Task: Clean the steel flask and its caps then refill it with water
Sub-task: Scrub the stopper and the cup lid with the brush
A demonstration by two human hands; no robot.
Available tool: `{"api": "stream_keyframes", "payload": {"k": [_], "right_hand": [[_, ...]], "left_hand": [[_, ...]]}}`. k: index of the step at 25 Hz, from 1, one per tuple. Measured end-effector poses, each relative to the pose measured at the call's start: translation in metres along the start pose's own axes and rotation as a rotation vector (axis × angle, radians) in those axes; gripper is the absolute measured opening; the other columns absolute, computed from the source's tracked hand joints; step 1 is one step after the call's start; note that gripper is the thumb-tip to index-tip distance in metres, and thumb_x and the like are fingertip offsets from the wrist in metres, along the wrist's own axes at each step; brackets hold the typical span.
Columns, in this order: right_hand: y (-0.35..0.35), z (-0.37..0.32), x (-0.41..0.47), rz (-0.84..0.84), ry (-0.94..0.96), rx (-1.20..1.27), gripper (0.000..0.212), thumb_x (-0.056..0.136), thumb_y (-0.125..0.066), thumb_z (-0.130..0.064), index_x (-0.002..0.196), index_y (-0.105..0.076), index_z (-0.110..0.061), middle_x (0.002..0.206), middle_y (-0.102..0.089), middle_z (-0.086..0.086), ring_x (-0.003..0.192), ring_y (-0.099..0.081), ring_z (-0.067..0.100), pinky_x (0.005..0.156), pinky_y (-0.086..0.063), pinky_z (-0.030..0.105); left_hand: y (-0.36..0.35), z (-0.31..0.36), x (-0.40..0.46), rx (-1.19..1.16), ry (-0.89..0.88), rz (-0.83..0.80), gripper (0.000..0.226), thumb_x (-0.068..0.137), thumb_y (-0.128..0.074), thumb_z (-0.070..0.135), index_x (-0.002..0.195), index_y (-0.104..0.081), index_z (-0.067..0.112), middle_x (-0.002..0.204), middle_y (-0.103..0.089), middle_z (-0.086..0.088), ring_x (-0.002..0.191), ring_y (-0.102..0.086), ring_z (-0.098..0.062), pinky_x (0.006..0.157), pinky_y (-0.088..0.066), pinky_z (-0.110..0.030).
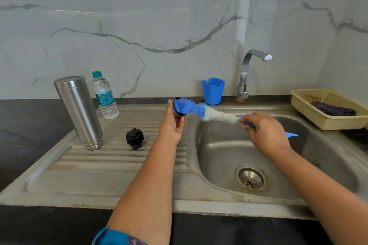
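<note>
Hands work over the steel sink (pixel 223 191): the left hand (pixel 172 123) has its fingers curled round a small steel cap (pixel 177 114), gripping it above the draining board, while the right hand (pixel 264 131) pinches the blue handle of a bottle brush (pixel 201 110), fingers closed tight on it, over the basin. Blue bristles push into the cap's open mouth, white bristles trailing behind. Further left, a black inner cap (pixel 134 138) sits on the ridged board, and the steel flask (pixel 79 111) stands open-side down beside a plastic water bottle (pixel 105 95). Beyond, a blue cup (pixel 213 90), the tap (pixel 249 71) and a beige basket (pixel 326 109) line the marble wall.
</note>
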State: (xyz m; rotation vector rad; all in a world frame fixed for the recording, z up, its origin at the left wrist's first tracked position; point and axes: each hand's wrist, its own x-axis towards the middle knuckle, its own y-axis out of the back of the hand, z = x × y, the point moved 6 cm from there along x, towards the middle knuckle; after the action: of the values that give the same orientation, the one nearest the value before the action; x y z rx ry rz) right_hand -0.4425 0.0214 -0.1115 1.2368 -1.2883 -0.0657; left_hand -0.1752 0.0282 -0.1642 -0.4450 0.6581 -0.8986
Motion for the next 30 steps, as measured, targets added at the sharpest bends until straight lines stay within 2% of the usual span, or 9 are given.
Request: {"api": "stream_keyframes", "payload": {"k": [7,9,13,15,19,24,26,28,30], "right_hand": [[-0.002,-0.030,-0.007,-0.009,0.327,-0.260,0.025,0.071,-0.073,0.003,0.092,-0.071,-0.010,0.076,-0.064,0.005,0.060,-0.057,0.027,0.047,-0.048,0.035],[-0.012,-0.015,-0.007,-0.216,0.036,0.113,0.008,0.085,-0.069,-0.008,0.093,-0.071,-0.010,0.076,-0.068,0.003,0.058,-0.060,0.021,0.051,-0.050,0.032],[-0.039,0.024,-0.035,-0.690,-0.905,1.150,0.022,0.097,-0.052,-0.016,0.099,-0.066,0.000,0.068,-0.058,0.008,0.042,-0.029,0.008,0.037,-0.023,0.019],[-0.038,0.026,-0.030,-0.649,-0.818,1.047,0.023,0.096,-0.054,-0.020,0.094,-0.066,-0.001,0.068,-0.060,0.010,0.041,-0.031,0.008,0.038,-0.025,0.018],[-0.017,0.009,-0.012,-0.282,-0.210,0.302,0.016,0.085,-0.071,-0.030,0.084,-0.067,-0.015,0.071,-0.065,-0.003,0.059,-0.059,0.005,0.057,-0.046,0.021],[0.003,-0.010,-0.008,0.023,0.207,-0.143,0.009,0.088,-0.066,-0.017,0.094,-0.070,-0.010,0.071,-0.066,0.005,0.056,-0.060,0.026,0.048,-0.049,0.034],[-0.010,-0.007,-0.010,-0.197,-0.031,0.192,0.013,0.093,-0.061,-0.021,0.095,-0.072,-0.014,0.062,-0.059,0.000,0.048,-0.050,0.016,0.046,-0.041,0.027],[-0.037,-0.008,-0.030,-0.615,-0.611,1.019,0.022,0.097,-0.053,-0.021,0.100,-0.071,-0.009,0.056,-0.043,-0.001,0.043,-0.030,0.010,0.042,-0.024,0.022],[-0.043,-0.011,-0.042,-0.745,-0.807,1.245,0.025,0.098,-0.050,-0.020,0.105,-0.070,-0.006,0.056,-0.037,-0.001,0.043,-0.022,0.007,0.040,-0.017,0.020]], "left_hand": [[0.000,-0.002,0.004,0.218,-0.102,-0.013,0.043,0.084,-0.075,0.042,0.110,-0.064,0.009,0.103,-0.071,-0.007,0.090,-0.068,-0.013,0.072,-0.057,-0.022],[-0.004,0.001,0.006,0.245,-0.127,-0.084,0.028,0.088,-0.072,0.033,0.105,-0.063,0.012,0.098,-0.070,-0.006,0.087,-0.066,-0.013,0.073,-0.054,-0.022],[-0.025,0.002,-0.008,0.054,-0.053,-0.421,0.016,0.092,-0.061,0.014,0.107,-0.062,0.008,0.103,-0.068,-0.011,0.104,-0.063,-0.021,0.095,-0.054,-0.030],[-0.031,0.005,-0.013,-0.053,-0.022,-0.465,0.020,0.089,-0.065,0.020,0.103,-0.061,0.008,0.112,-0.063,-0.014,0.113,-0.061,-0.024,0.102,-0.050,-0.037],[-0.023,0.002,-0.011,0.138,0.000,-0.314,0.040,0.090,-0.058,0.054,0.101,-0.061,0.016,0.111,-0.064,-0.011,0.100,-0.062,-0.019,0.087,-0.054,-0.028],[-0.022,0.008,-0.010,0.019,-0.035,-0.299,0.025,0.093,-0.063,0.034,0.105,-0.063,0.011,0.107,-0.067,-0.008,0.097,-0.062,-0.014,0.086,-0.051,-0.023],[-0.024,0.011,-0.010,-0.084,-0.052,-0.381,0.024,0.090,-0.065,0.028,0.105,-0.063,0.009,0.107,-0.067,-0.010,0.101,-0.064,-0.017,0.092,-0.053,-0.026],[-0.023,0.015,-0.011,-0.160,-0.057,-0.467,0.028,0.085,-0.067,0.022,0.108,-0.064,0.007,0.107,-0.069,-0.011,0.103,-0.065,-0.020,0.097,-0.053,-0.032],[-0.021,0.015,-0.009,-0.189,-0.050,-0.510,0.035,0.086,-0.067,0.018,0.117,-0.061,0.005,0.111,-0.068,-0.014,0.108,-0.065,-0.024,0.102,-0.050,-0.036]]}}
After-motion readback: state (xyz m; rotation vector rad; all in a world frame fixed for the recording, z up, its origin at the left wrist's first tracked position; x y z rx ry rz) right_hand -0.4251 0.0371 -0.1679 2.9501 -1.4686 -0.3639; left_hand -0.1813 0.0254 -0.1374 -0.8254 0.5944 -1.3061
